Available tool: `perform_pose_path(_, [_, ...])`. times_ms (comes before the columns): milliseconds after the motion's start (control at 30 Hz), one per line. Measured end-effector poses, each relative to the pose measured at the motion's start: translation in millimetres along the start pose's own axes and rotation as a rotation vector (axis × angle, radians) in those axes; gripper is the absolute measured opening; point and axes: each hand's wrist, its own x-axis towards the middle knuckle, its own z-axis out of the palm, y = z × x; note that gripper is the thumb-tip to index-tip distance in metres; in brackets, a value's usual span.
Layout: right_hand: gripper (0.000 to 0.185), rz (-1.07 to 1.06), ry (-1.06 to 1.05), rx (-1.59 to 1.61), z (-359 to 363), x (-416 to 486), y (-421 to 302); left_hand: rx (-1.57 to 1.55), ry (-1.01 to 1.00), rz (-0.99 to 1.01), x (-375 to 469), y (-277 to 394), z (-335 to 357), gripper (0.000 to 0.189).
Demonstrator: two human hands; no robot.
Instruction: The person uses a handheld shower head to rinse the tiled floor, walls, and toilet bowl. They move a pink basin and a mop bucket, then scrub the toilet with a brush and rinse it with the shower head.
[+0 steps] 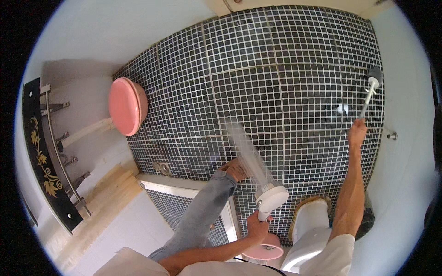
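My left hand (257, 229) grips the handle of a white shower head (272, 199). Water sprays (247, 151) from it over the dark mosaic-tiled floor (241, 93). On the right, my right hand (357, 132) is closed round the handle of a long toilet brush (368, 98). The round grey bristle head (375, 73) is at the floor's edge by the right wall; whether it touches the wall I cannot tell. A bright white patch (342, 109), foam or a reflection, shows on the tiles left of the brush.
Pink plastic basins (126, 106) lean at the left wall below a pipe (86, 132). A floor drain (162, 168) lies near a raised white sill (172, 186). A white toilet (312, 220) and a pink bucket (264, 251) are close to me. A metal fitting (392, 136) juts from the right wall.
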Motion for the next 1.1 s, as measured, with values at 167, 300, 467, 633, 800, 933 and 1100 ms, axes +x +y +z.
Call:
perform_pose_path(167, [0.050,-0.228,-0.686,-0.313,108.5,-213.6,-46.5,-0.045,-0.044,-0.090,7.7,-3.5,-8.0,0.030])
perform_pose_path(300, [0.066,-0.655,-0.923,0.028,160.8,-359.3,-91.1,0.044,0.045,0.120,7.3,-10.6,-12.2,0.029])
perform_pose_path(467, [0.068,-0.400,-0.613,-0.021,91.8,-286.1,-24.3,0.005,-0.046,-0.121,6.7,-21.2,-20.8,0.022])
perform_pose_path(633, [0.043,0.309,-0.151,0.159,-33.9,-161.3,92.4,-0.001,-0.189,-0.044,-0.3,-12.9,-16.1,0.024])
perform_pose_path(800, [0.042,0.324,-0.161,0.221,-25.8,-227.2,26.3,0.090,-0.274,0.089,-4.1,-15.9,-11.7,0.024])
perform_pose_path(933, [0.042,0.172,-0.575,0.020,3.3,-337.0,-49.5,-0.126,-0.203,-0.012,-6.0,-26.0,-9.5,0.030])
perform_pose_path(1100, [0.043,0.082,-0.500,0.095,3.5,-354.4,-4.1,0.098,-0.196,-0.058,-8.0,-25.6,-17.5,0.028])
